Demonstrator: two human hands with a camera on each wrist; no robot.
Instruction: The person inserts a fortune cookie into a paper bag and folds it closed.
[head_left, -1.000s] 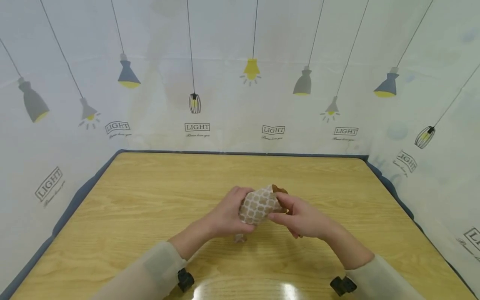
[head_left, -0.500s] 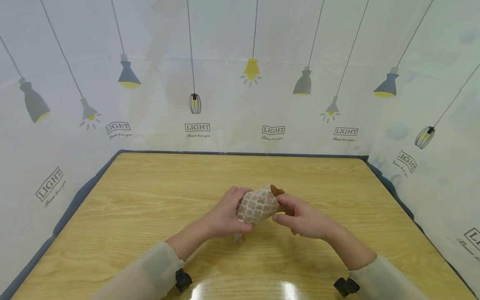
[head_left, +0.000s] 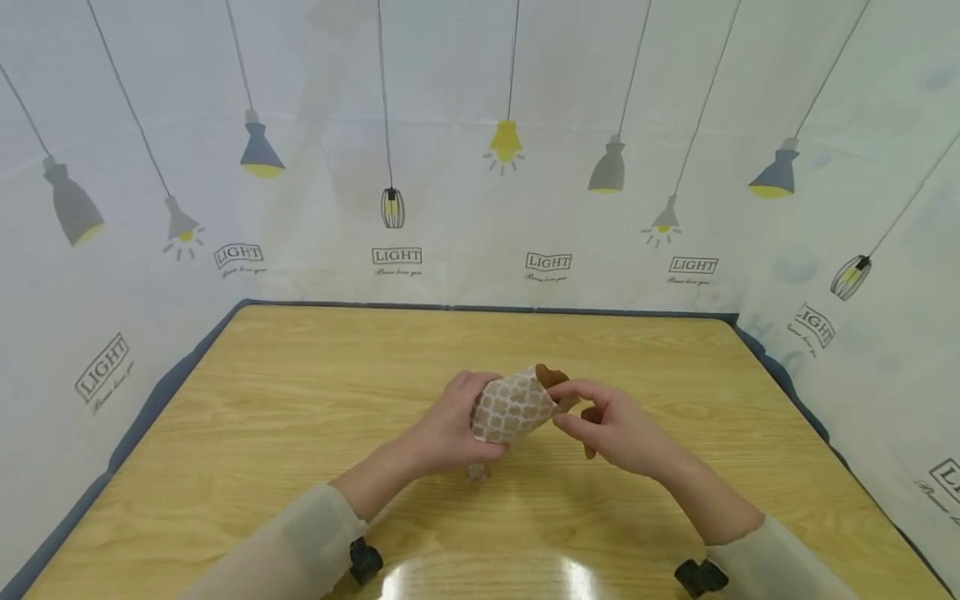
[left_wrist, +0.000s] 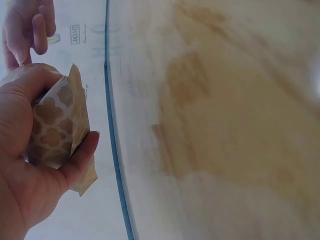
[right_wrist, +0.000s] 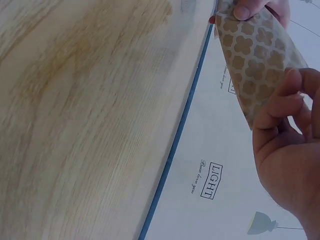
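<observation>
A patterned paper bag point(head_left: 513, 408), tan with white quatrefoil outlines, is held above the table and tilted, its brown mouth point(head_left: 549, 377) facing up and to the right. My left hand point(head_left: 453, 425) grips its body, thumb on the near side; in the left wrist view, the folded bottom of the bag point(left_wrist: 80, 120) sticks out past the fingers. At the mouth, my right hand point(head_left: 618, 425) pinches the rim between index finger and thumb. The right wrist view shows the curled fingers point(right_wrist: 280, 107) at the bag's edge. What lies inside the bag is hidden.
A wooden table point(head_left: 315, 367) spreads under both hands, with a dark blue edge strip point(head_left: 420, 307) around it. White curtain point(head_left: 450, 167) printed with lamps encloses the back and sides. Black wrist devices point(head_left: 365, 560) sit at both sleeve cuffs.
The bag has shifted slightly left, and more of its brown inside shows. My right hand has drawn a little up and to the right, its fingers still at the rim.
</observation>
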